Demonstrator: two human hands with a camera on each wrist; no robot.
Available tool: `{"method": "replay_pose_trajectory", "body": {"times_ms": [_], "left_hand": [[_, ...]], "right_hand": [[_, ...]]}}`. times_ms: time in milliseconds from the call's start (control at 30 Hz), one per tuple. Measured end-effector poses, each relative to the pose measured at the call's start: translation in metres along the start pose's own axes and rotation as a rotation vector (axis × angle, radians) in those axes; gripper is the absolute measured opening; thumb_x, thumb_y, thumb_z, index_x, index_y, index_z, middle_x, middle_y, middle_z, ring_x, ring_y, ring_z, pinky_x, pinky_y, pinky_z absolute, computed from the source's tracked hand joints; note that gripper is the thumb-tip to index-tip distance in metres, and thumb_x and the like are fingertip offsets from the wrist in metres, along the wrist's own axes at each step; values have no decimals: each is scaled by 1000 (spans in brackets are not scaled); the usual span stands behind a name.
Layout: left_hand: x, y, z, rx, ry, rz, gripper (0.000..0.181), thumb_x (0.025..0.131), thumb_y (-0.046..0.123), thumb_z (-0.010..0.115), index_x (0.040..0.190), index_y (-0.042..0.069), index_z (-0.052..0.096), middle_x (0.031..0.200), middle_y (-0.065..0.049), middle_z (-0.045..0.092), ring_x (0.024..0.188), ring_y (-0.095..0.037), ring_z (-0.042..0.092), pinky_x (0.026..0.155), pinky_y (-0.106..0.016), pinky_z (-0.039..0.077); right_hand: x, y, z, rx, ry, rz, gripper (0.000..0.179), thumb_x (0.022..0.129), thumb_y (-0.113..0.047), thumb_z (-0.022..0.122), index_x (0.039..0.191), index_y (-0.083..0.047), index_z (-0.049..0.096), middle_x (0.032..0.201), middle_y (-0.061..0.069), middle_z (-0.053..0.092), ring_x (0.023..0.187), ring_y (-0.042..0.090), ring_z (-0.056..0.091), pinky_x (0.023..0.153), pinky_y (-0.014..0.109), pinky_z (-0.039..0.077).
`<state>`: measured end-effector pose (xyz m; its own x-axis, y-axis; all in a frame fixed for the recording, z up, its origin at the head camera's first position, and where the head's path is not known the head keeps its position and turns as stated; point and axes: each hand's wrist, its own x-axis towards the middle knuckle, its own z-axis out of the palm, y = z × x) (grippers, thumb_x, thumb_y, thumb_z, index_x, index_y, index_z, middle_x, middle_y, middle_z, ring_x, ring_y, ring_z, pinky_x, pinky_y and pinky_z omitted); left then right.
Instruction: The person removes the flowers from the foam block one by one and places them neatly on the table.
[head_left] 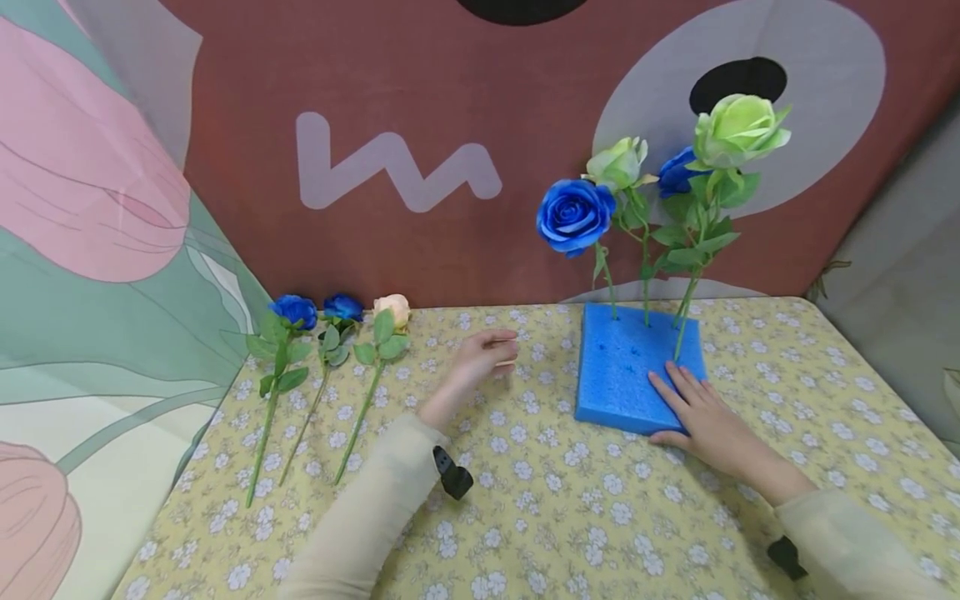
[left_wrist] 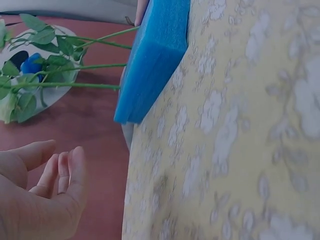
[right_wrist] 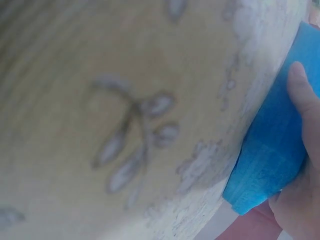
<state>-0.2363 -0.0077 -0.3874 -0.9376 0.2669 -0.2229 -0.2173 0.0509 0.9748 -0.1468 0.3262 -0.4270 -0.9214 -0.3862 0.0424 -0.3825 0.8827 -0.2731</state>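
Note:
A blue foam block (head_left: 618, 387) lies on the table, with several rose stems standing upright in its far and right parts. Its blooms are a blue rose (head_left: 574, 217), a pale green-white rose (head_left: 619, 163), a large green rose (head_left: 738, 133) and another blue rose (head_left: 677, 172) partly hidden behind leaves. My right hand (head_left: 708, 425) rests on the block's near right corner, fingers extended over the top and thumb (right_wrist: 301, 87) against the front side. Left of the block, my left hand (head_left: 480, 358) hovers over the cloth with loosely bent fingers, holding nothing.
On the table's left lie a blue rose (head_left: 295, 312), a smaller blue rose (head_left: 343, 307) and a peach rose (head_left: 393, 311), stems toward me. A flowered yellow cloth (head_left: 555, 508) covers the table. Behind it hangs a reddish-brown printed backdrop (head_left: 420, 258).

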Motion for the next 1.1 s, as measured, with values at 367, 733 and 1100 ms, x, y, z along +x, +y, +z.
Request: {"method": "replay_pose_trajectory", "body": {"times_ms": [367, 733, 1100], "left_hand": [[10, 2, 20, -55, 27, 33, 35, 97, 7, 54, 131, 0, 54, 124, -19, 58, 120, -34, 56, 101, -38, 52], [22, 8, 45, -48, 59, 85, 34, 94, 5, 58, 128, 3, 57, 124, -18, 58, 117, -31, 59, 97, -33, 54], [29, 13, 67, -67, 69, 168, 37, 92, 1, 57, 129, -5, 55, 126, -27, 57, 115, -37, 60, 94, -34, 56]], "right_hand": [[-2, 6, 0, 17, 9, -60, 84, 87, -44, 64, 154, -19, 19, 157, 27, 15, 145, 46, 13, 124, 36, -10], [-1, 16, -3, -3, 8, -132, 82, 87, -42, 65, 154, -23, 21, 157, 24, 19, 146, 42, 12, 120, 21, -17], [-2, 25, -3, -76, 86, -274, 83, 83, -38, 70, 152, -22, 26, 158, 18, 23, 150, 12, -5, 117, 13, -16]]}}
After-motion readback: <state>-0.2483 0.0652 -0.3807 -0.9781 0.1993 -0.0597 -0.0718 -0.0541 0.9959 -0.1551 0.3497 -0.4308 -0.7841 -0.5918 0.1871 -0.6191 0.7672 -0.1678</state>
